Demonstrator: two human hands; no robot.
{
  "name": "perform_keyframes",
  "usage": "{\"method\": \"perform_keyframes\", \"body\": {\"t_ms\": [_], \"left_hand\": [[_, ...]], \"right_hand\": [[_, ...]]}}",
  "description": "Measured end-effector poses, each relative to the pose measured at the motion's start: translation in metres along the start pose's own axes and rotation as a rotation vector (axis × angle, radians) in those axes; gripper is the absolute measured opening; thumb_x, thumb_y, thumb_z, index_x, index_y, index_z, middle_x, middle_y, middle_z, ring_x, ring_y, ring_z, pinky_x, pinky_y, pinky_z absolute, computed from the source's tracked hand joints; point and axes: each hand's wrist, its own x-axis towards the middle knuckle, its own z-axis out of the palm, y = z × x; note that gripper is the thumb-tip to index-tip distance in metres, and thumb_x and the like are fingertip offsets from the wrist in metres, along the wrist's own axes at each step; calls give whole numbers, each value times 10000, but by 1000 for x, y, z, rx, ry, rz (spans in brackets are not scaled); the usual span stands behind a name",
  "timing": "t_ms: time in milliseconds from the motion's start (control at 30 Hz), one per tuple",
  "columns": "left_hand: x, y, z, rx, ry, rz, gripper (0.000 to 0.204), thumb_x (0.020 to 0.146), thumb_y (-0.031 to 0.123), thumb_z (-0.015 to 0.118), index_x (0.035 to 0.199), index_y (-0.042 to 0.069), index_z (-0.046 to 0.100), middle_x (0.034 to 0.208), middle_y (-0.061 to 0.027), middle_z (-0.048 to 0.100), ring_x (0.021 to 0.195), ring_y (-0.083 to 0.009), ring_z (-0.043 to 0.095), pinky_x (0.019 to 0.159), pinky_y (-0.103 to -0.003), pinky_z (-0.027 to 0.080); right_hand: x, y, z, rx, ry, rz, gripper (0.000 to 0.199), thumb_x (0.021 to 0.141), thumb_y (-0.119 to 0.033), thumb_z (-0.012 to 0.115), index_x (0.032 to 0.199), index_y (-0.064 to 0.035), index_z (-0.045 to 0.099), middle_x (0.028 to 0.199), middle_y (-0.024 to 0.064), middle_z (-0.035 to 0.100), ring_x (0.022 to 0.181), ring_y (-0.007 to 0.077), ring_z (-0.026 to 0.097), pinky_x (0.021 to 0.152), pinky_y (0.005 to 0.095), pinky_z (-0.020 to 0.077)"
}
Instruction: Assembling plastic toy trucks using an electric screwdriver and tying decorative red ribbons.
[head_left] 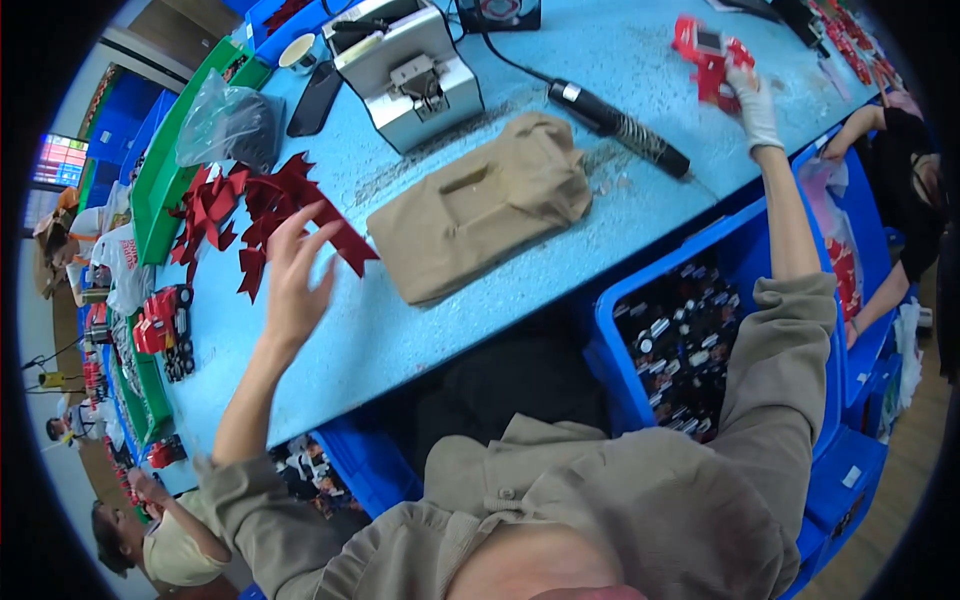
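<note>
My right hand (757, 112), in a white glove, is stretched to the far right of the table and grips a red toy vehicle body (712, 72) with a grey panel on it. My left hand (292, 285) hovers over the table's left part, fingers apart and holding nothing. Beside it lie dark red ribbon pieces (290, 195) with notched ends. A folded brown cloth bundle (470, 215) lies on the table between my hands. Behind the bundle rests a black screwdriver-like power tool (620, 125) with a coiled cord.
A white boxy machine (410, 75) stands at the back, near a black phone (314, 100) and a clear plastic bag (230, 120). Green trays (160, 205) line the left edge. A blue bin (608, 310) of small parts sits below the front edge. Other people work on both sides.
</note>
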Motion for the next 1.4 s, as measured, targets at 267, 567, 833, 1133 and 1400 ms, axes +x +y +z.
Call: {"method": "perform_keyframes", "body": {"t_ms": [267,567,833,1133,1400], "left_hand": [[80,102,39,-498,19,103,648,699,151,750,1262,74,440,1231,-184,492,1146,-269,481,910,-351,444],[98,72,52,-105,-52,97,743,682,293,745,1287,40,394,1018,-182,626,899,-297,635,784,-370,515],[99,75,49,54,-324,-76,799,656,329,760,1293,41,373,1078,-208,572,996,-339,578,855,-388,468],[21,209,-14,-1770,-242,293,301,744,36,653,1028,20,557,1076,-192,559,881,-305,581,663,-357,492],[34,229,-72,-2240,-689,5,225,801,8,595,585,43,541,736,-204,626,533,-190,542,441,-206,462]], "right_hand": [[-183,-147,166,638,-302,225,305,827,-357,631,911,-71,569,695,40,555,606,110,567,574,283,494],[-245,105,9,-442,595,293,719,698,-287,747,1225,63,404,1117,183,542,1040,268,532,874,364,441],[-346,271,23,-188,389,1230,415,694,-269,708,1015,-50,563,924,132,588,809,209,596,689,336,509],[-371,176,-43,658,473,1037,144,738,-173,628,722,-106,502,671,38,541,520,158,541,460,287,459],[-350,27,14,512,402,514,396,791,-300,602,1049,-5,542,942,159,624,802,242,636,670,356,546]]}}
